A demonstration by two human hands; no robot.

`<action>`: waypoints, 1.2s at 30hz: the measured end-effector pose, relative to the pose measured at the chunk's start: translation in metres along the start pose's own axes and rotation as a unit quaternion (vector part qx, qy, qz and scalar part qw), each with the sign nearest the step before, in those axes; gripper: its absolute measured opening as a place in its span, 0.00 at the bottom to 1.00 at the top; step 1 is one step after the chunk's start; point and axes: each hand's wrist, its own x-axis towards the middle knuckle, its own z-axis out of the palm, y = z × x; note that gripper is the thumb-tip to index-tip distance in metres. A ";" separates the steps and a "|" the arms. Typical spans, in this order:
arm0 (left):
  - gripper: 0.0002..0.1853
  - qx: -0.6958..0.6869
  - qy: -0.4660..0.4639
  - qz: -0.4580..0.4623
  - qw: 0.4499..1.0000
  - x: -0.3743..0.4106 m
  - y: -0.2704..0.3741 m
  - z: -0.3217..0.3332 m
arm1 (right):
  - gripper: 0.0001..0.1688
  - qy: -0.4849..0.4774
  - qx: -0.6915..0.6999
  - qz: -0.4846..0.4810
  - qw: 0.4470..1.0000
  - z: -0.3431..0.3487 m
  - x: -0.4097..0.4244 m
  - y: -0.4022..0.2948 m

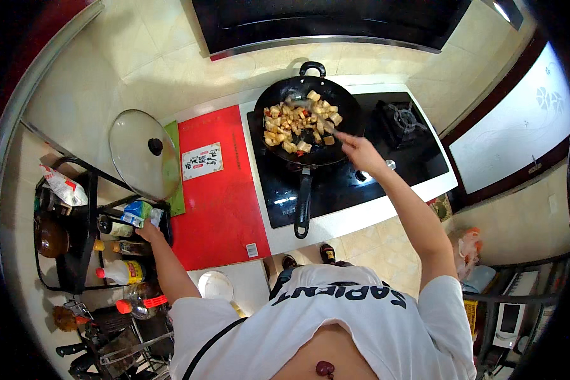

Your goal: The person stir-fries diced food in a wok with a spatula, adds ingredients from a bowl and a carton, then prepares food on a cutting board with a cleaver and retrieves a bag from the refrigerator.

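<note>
My right hand [358, 151] is closed around the handle of a metal spatula [316, 112], whose blade lies among diced, browned food pieces [292, 124] with red bits. They sit in a black wok [346, 95] on the left part of a black glass gas hob [285, 194]. At the left, my left hand [148, 229] touches a blue, green and white packet [137, 211] on a black metal rack [92, 223]. Its fingers are partly hidden, so the grip is unclear. A dark bottle with a pale label [115, 227] lies close beside that hand.
A glass lid [140, 156] leans upright by a green board [175, 133]. Between rack and hob lies a red box [213, 204]. Sauce bottles [123, 272] and knives [71, 349] stand lower left. The wok's long handle [304, 204] points towards me. A second burner [403, 118] is at right.
</note>
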 end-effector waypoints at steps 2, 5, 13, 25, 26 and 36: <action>0.35 -0.038 0.014 0.000 0.999 0.001 -0.008 -0.001 | 0.23 -0.076 0.010 0.071 0.995 -0.010 -0.021 -0.005; 0.29 -0.025 0.047 0.031 0.998 0.011 -0.029 -0.013 | 0.23 -0.113 0.030 0.090 0.989 -0.043 -0.042 -0.023; 0.26 -0.149 0.029 0.073 0.986 -0.053 -0.017 -0.014 | 0.23 0.016 -0.168 -0.055 0.984 -0.033 -0.009 0.048; 0.35 -0.091 -0.299 0.211 0.926 -0.309 0.060 -0.035 | 0.64 -0.200 0.056 -0.310 0.928 0.035 -0.042 -0.053; 0.35 -0.112 -0.360 0.191 0.906 -0.344 0.068 -0.031 | 0.65 -0.223 0.057 -0.306 0.924 0.035 -0.043 -0.059; 0.30 -0.121 -0.724 0.167 0.659 -0.495 0.096 0.032 | 0.30 -0.303 0.233 -0.097 0.919 -0.031 -0.061 -0.011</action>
